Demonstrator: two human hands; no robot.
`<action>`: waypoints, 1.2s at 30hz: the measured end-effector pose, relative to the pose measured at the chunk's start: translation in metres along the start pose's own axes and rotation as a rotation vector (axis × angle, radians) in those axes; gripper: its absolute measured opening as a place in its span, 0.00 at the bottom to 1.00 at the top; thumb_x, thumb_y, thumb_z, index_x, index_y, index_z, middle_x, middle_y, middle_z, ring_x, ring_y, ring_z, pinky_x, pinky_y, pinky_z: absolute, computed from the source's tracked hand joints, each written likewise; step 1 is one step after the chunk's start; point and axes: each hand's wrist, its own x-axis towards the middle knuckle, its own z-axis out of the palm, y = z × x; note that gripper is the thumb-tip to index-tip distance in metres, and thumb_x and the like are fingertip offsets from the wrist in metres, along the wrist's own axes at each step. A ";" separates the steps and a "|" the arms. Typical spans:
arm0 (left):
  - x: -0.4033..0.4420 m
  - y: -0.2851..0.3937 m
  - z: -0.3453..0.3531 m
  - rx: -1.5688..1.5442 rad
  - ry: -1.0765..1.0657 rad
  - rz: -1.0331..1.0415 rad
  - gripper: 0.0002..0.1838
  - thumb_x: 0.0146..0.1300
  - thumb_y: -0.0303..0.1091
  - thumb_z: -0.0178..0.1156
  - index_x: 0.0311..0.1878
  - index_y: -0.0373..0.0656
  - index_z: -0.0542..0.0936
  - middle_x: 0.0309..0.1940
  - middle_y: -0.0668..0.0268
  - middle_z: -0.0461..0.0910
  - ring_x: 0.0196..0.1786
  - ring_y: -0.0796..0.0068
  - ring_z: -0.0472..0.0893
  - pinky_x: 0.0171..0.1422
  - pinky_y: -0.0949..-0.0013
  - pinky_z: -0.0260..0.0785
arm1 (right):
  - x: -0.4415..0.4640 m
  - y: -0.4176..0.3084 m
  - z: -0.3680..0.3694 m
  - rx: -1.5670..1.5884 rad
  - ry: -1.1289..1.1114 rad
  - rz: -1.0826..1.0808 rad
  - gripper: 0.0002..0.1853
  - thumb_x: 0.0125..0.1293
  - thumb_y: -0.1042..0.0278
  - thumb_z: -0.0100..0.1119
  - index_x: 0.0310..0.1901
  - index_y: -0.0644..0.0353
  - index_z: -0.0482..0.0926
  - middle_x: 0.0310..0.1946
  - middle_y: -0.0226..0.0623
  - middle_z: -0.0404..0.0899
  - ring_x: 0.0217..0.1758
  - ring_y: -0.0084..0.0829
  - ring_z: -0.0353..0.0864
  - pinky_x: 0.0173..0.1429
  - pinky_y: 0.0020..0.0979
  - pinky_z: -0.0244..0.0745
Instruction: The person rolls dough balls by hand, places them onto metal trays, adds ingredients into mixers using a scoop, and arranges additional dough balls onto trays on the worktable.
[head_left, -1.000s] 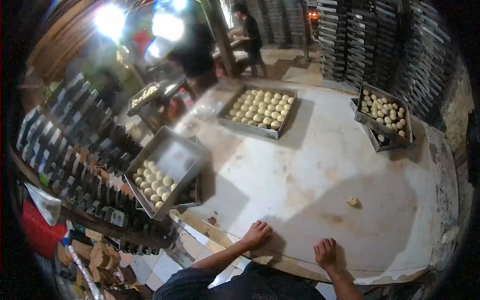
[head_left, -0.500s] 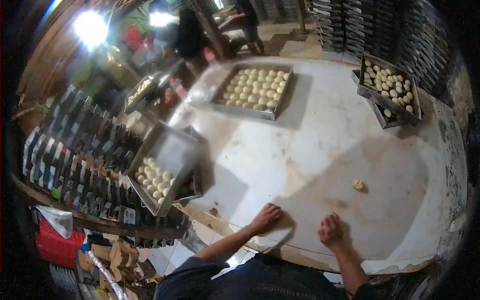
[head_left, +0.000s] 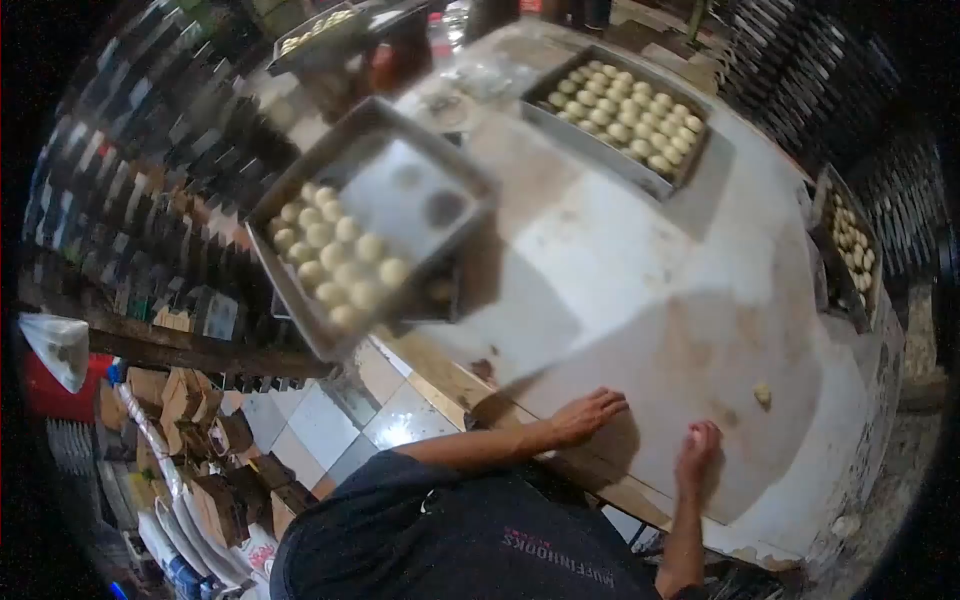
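Observation:
My left hand (head_left: 588, 416) rests palm down near the front edge of the table, its fingers curved inward and cupped. To its right, my right hand (head_left: 697, 450) is also on the table with fingers curled. A pale bit shows at its fingers, too small to name. Whatever lies under either palm is hidden. A small lump of dough (head_left: 763, 395) sits on the table beyond my right hand. Off to the left, a metal tray (head_left: 440, 165) is partly filled with round dough balls (head_left: 318, 235), and it rests on another tray.
On the table's (head_left: 590, 250) far side stands a tray (head_left: 668, 188) filled with rows of dough balls. Another tray (head_left: 828, 225) of balls is at the right edge. Stacked dark trays (head_left: 130, 230) rise at left. Cardboard pieces (head_left: 190, 400) lie on the lower left floor.
The view has turned left, so the trays and table appear shifted. Both hands remain low over the table, and the left hand's fingers look slightly more extended.

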 end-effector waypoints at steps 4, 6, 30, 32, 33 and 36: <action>-0.070 -0.021 -0.121 -0.493 -0.323 -0.344 0.29 0.54 0.24 0.60 0.61 0.39 0.67 0.57 0.47 0.70 0.57 0.46 0.71 0.64 0.54 0.64 | 0.028 0.008 -0.057 0.143 -0.351 0.752 0.10 0.65 0.69 0.50 0.32 0.65 0.78 0.25 0.37 0.75 0.33 0.29 0.76 0.37 0.31 0.76; -0.097 -0.012 -0.210 -0.531 -0.099 -0.329 0.28 0.56 0.25 0.59 0.62 0.39 0.67 0.54 0.47 0.73 0.58 0.48 0.72 0.63 0.55 0.65 | 0.053 -0.056 -0.056 0.256 -0.298 0.881 0.10 0.66 0.68 0.49 0.34 0.65 0.78 0.28 0.37 0.76 0.34 0.27 0.77 0.37 0.30 0.77; -0.138 -0.035 -0.419 0.149 0.691 -0.245 0.21 0.62 0.28 0.58 0.58 0.34 0.68 0.55 0.58 0.70 0.54 0.67 0.69 0.60 0.63 0.58 | 0.073 -0.166 0.040 0.509 -0.421 0.741 0.04 0.56 0.70 0.58 0.31 0.60 0.79 0.25 0.36 0.81 0.28 0.24 0.78 0.34 0.27 0.74; -0.127 -0.017 -0.401 0.186 0.680 -0.279 0.20 0.61 0.28 0.59 0.55 0.33 0.69 0.51 0.57 0.71 0.53 0.66 0.70 0.60 0.63 0.59 | 0.056 -0.106 0.037 0.358 -0.284 0.601 0.03 0.56 0.71 0.59 0.30 0.59 0.80 0.25 0.35 0.81 0.27 0.23 0.78 0.34 0.27 0.74; -0.123 -0.014 -0.389 0.164 0.697 -0.195 0.16 0.64 0.27 0.57 0.54 0.33 0.72 0.50 0.59 0.73 0.54 0.67 0.72 0.61 0.64 0.61 | 0.045 -0.067 0.034 0.203 -0.155 0.455 0.03 0.55 0.71 0.60 0.30 0.59 0.80 0.25 0.33 0.81 0.27 0.23 0.78 0.33 0.26 0.74; -0.081 0.036 -0.346 0.135 0.717 -0.191 0.13 0.57 0.26 0.62 0.45 0.33 0.75 0.41 0.58 0.76 0.49 0.64 0.73 0.58 0.63 0.63 | 0.037 0.058 -0.001 0.276 0.200 0.674 0.05 0.54 0.73 0.63 0.33 0.59 0.82 0.26 0.33 0.81 0.29 0.24 0.78 0.36 0.29 0.75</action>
